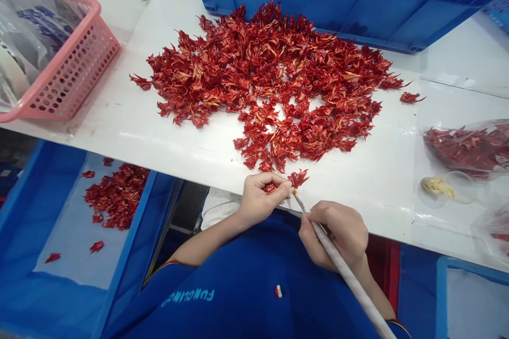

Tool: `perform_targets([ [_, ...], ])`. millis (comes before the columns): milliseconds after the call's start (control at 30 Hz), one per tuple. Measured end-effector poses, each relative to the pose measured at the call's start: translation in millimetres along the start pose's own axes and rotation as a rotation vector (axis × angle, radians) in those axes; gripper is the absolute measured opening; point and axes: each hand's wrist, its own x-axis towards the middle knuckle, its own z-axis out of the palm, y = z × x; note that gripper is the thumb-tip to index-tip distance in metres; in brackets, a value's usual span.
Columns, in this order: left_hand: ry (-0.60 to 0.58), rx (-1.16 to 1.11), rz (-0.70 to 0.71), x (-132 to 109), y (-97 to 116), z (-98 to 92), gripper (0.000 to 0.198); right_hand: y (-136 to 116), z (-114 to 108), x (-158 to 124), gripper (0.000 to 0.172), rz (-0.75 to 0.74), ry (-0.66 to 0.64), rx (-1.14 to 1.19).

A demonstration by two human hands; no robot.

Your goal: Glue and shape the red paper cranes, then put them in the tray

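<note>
Many small red pieces [270, 69] with yellow streaks lie heaped on the white table [178, 143]. Near the table's front edge my left hand [264, 196] pinches a red piece [297, 178] between thumb and forefinger; another red bit shows inside the curled fingers. My right hand [336, 233] is closed round a long pale brush [342, 267], held slantwise like a pen. The brush's yellowish tip is at the left fingertips, beside the pinched piece.
A blue crate [338, 5] stands behind the heap, a pink basket [75, 74] at the left. Lower left, a blue bin [135, 222] holds more red pieces. At the right lie a bag of red pieces [469, 148] and a clear cup [461, 188] with something yellowish.
</note>
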Motion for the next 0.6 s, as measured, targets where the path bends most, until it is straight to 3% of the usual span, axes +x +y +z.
perform_targets([
  [133, -0.019, 0.016, 0.047, -0.3, -1.9, -1.7, 0.023, 0.3, -2.9, -1.4, 0.026, 0.009, 0.002, 0.010],
  [233, -0.007, 0.075, 0.161, -1.5, -4.7, -3.3, 0.021, 1.4, -8.5, -4.1, 0.026, 0.021, -0.029, 0.083],
  [433, 0.058, 0.289, 0.609, -3.2, -11.9, -1.9, 0.014, 8.8, -15.4, -13.7, 0.020, 0.121, 0.283, 0.205],
  [600, 0.128, 0.477, 0.936, -6.9, -16.2, -5.6, 0.009, 30.2, -12.4, -27.2, 0.014, 0.312, 0.479, -0.007],
])
